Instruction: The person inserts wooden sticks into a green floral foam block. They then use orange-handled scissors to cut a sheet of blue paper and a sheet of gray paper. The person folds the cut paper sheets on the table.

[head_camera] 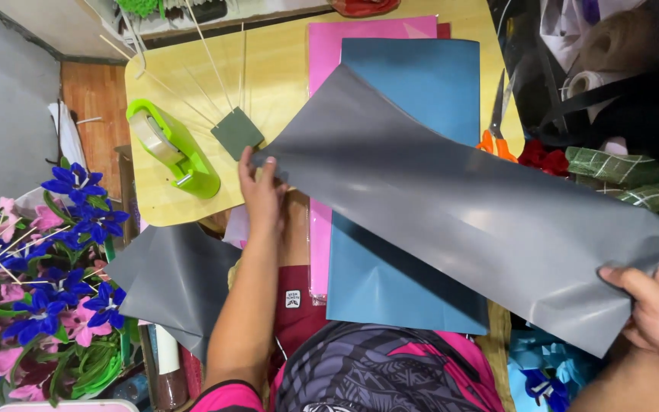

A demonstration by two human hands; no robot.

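Grey sheet (451,206) of glossy wrapping paper is up in the air, stretched corner to corner over the small wooden table (268,53). The left hand (262,191) pinches 1 corner near the table's front edge, and the right hand (650,305) grips the opposite corner, thumb on top, out past the table's right side.

What could go wrong, I'd say: the sheet is already bowing and rippling between the 2 grips, so pulling unevenly could crease or tear it. It also hangs right above the orange-handled scissors (496,130), and a low swing could snag there or knock the thin white sticks (215,69) fanned behind the dark foam block (237,133).

Under it lie a blue sheet (413,84) on top of a pink sheet (329,46), and a lime green tape dispenser (173,149) sits on the left. Pretty cramped room: a bunch of blue and pink flowers (40,275) at the left, another grey sheet (173,282) drooping below the table, and ribbon rolls (596,61) and wrapped greenery on the right.
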